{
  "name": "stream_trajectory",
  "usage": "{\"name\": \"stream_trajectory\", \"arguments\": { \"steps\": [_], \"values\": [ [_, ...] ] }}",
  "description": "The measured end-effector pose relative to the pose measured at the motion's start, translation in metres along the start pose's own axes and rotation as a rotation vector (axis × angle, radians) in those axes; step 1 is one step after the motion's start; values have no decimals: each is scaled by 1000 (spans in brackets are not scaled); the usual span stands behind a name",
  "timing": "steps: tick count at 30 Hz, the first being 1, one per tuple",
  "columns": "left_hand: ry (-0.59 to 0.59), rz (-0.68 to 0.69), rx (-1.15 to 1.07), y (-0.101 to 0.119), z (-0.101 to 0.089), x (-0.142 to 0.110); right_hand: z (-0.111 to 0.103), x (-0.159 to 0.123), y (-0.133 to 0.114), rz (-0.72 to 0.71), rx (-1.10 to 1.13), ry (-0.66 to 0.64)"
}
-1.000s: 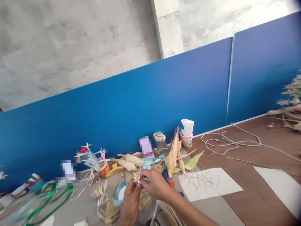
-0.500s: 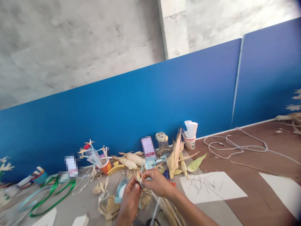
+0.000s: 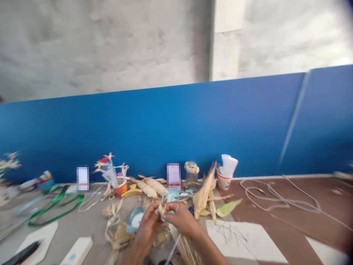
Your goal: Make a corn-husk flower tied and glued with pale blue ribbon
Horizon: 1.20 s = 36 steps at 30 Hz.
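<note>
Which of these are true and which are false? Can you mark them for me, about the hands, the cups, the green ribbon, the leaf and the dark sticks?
1. The left hand and right hand both hold the pale piece. True.
2. The green ribbon is right of the orange cup. False: it is left of it.
3. Rolled paper sticks out of the white cup. True.
4. The leaf is inside the bottle. False: it lies on the table.
5. Dark sticks lie on a white sheet. True.

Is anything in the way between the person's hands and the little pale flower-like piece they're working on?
Nothing visible: the left hand and right hand already pinch the pale piece between their fingertips.
</note>
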State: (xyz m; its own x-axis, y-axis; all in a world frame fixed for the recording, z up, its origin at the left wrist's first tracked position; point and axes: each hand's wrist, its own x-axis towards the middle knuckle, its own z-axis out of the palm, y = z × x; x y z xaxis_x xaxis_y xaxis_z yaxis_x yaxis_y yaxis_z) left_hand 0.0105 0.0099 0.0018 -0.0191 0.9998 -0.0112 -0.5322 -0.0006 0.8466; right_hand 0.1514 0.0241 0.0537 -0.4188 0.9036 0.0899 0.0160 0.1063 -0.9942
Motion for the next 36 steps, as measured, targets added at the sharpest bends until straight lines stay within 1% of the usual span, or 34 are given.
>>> {"name": "stream_trajectory", "arguments": {
  "steps": [3, 5, 10, 15, 20, 22, 25, 28, 33, 36],
  "values": [
    [-16, 28, -19, -3, 2, 1, -3, 2, 1, -21, -68, 11],
    [-4, 41, -27, -3, 2, 1, -6, 4, 2, -19, -95, 7],
    [-3, -1, -26, -7, 2, 1, -11, 6, 9, -8, -138, 40],
    [-63, -19, -2, -14, 2, 0, -15, 6, 11, 5, -111, 74],
    [-70, 5, -37, -24, 0, 3, -20, 5, 16, 29, -79, 62],
    [-80, -24, -87, -28, 2, 5, -23, 4, 19, 46, -48, 62],
    [-96, -2, -99, -31, 5, 6, -25, 2, 21, 55, -23, 62],
    [-116, 0, -48, -30, 2, 8, -25, 3, 21, 68, -44, 71],
    [-64, -36, -45, -30, -7, 10, -19, 5, 22, 95, -67, 82],
    [-86, -42, -9, -28, -6, 9, -15, 6, 22, 85, -82, 78]
  ]
}}
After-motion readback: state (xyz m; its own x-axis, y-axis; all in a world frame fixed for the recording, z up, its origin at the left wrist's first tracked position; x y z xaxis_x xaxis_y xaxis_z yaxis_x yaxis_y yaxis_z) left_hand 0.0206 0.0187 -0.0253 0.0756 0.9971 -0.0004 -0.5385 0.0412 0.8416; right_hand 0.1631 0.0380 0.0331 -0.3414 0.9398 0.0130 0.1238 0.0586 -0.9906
